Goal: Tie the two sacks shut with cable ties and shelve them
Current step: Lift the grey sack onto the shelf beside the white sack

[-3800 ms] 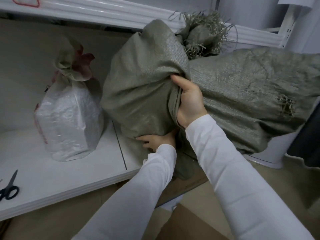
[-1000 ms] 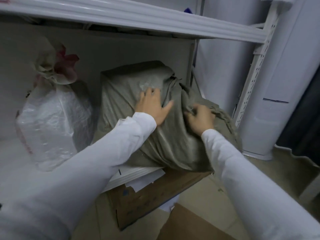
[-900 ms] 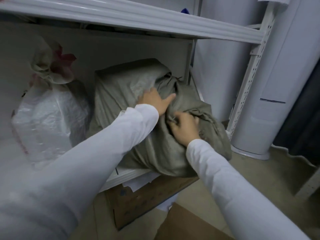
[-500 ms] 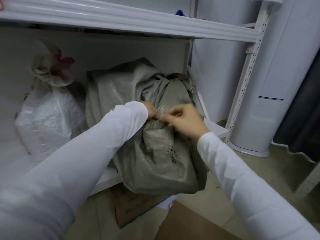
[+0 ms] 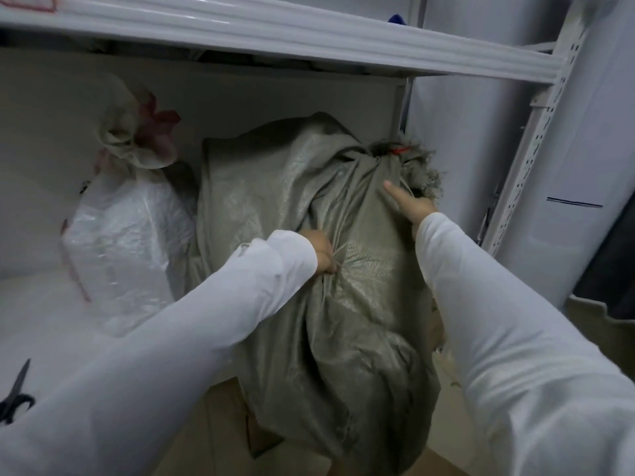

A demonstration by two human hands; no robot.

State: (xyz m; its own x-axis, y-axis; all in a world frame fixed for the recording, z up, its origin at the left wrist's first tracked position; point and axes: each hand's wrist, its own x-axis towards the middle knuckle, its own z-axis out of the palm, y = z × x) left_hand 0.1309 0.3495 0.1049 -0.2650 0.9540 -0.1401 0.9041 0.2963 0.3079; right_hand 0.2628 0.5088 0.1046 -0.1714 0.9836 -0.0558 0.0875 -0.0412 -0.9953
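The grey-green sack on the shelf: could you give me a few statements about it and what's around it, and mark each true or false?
1. The grey-green sack sits wholly on the shelf. False: its lower part hangs over the front edge.
2. The left hand grips a bunch of the sack's fabric. True.
3. The right hand is closed in a fist. False: it lies open against the sack, near the tied neck.
4. A white plastic sack stands to the left of the grey-green one. True.
5. The scissors lie on top of the white sack. False: they lie on the shelf, at the left edge of the view.
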